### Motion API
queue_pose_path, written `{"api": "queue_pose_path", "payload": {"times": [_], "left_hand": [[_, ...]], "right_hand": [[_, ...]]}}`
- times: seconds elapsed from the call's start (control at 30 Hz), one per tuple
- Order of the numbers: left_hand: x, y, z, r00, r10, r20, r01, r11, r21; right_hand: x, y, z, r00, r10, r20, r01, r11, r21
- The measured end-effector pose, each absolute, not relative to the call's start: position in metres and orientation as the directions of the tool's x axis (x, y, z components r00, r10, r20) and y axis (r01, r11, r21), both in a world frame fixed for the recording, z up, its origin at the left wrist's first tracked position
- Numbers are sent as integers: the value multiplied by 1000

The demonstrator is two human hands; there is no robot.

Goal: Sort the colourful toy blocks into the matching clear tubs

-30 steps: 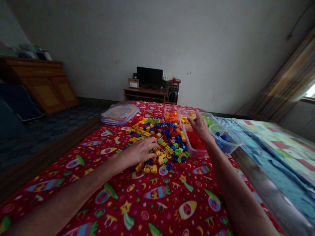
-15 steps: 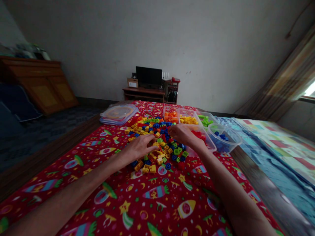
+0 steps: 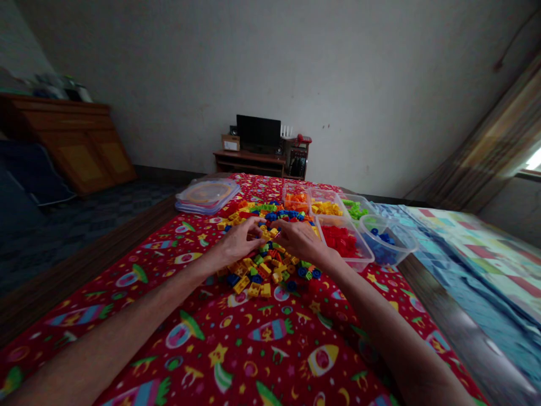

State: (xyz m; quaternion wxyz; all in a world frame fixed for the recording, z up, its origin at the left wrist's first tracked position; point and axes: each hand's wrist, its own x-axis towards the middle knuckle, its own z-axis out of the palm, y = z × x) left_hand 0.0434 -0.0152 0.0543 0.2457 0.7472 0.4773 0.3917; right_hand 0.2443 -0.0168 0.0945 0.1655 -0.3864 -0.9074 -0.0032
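Our left hand and our right hand lie on the pile of little bricks in the middle of the red cloth. The fingers bend down and the tips nearly meet. We cannot tell if they pinch a brick. The pile is longer from near to far, and its far end points at the orange tub. The red tub sits just right of our right hand.
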Motion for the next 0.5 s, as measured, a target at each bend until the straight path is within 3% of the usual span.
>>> {"api": "queue_pose_path", "payload": {"times": [0.17, 0.37, 0.5], "left_hand": [[46, -18, 55, 236, 878, 417, 547, -475, 689], [50, -25, 66, 263, 861, 435, 590, -500, 634], [50, -27, 71, 297, 834, 466, 641, -536, 549]], "right_hand": [[241, -16, 89, -749, 568, 341, 515, 823, -238], [250, -13, 97, -667, 629, 399, 600, 771, -211], [275, 1, 110, -513, 703, 492, 657, 691, -302]]}}
